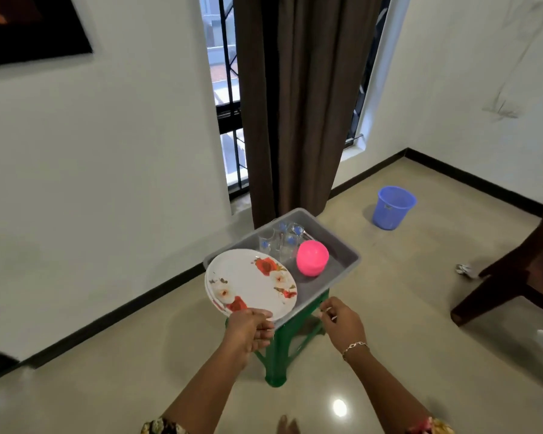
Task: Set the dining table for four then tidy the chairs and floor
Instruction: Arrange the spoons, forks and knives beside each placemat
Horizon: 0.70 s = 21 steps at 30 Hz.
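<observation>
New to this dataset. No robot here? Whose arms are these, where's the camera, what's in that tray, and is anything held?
No robot: a person works bare-handed. The single picture comes from a wide-angle camera on their head, looking forward and down, so the arms enter from the bottom. A grey tray sits on a green stool near the curtain. In it lie a stack of flowered plates, some clear glasses and a pink bowl. The left hand grips the near edge of the plates. The right hand is by the tray's near corner, fingers curled; whether it holds anything is unclear. On the floor stand a blue basket and, at right, a wooden chair.
</observation>
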Available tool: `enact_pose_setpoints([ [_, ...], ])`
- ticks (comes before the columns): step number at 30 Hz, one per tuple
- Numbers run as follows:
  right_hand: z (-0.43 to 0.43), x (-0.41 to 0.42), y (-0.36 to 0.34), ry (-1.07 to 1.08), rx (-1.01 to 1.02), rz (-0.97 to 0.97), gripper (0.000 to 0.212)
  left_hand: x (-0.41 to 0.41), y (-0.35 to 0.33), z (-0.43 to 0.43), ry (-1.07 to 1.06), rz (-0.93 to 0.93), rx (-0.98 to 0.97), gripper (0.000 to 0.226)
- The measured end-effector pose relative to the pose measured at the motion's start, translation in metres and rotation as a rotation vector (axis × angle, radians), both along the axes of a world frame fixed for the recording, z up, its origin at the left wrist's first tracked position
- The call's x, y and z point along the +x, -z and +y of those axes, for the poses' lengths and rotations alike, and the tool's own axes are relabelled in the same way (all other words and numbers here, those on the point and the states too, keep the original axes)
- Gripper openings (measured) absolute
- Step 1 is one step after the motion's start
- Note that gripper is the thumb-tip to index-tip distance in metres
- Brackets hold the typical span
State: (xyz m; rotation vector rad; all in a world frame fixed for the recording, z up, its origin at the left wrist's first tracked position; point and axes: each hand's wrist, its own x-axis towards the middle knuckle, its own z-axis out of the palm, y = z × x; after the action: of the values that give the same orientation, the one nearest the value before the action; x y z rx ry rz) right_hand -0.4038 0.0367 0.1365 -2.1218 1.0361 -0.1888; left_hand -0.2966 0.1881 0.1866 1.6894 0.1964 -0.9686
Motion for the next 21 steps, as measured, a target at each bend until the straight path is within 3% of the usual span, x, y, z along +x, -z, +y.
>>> enact_pose_setpoints([
  [8, -0.095, 0.094, -0.008, 0.040, 0.016, 0.080, 0.004, 0.085, 0.002, -0.082, 0.032, 0.036, -0.003, 0.016],
  [14, -0.153, 0.144, 0.001, 0.119, 0.050, 0.106, 0.012, 0.149, 0.011, -0.131, 0.085, 0.041, 0.010, 0.016],
  [21, -0.211, 0.191, 0.024, 0.062, 0.010, 0.294, 0.021, 0.213, 0.032, -0.187, 0.124, 0.051, 0.043, 0.015],
])
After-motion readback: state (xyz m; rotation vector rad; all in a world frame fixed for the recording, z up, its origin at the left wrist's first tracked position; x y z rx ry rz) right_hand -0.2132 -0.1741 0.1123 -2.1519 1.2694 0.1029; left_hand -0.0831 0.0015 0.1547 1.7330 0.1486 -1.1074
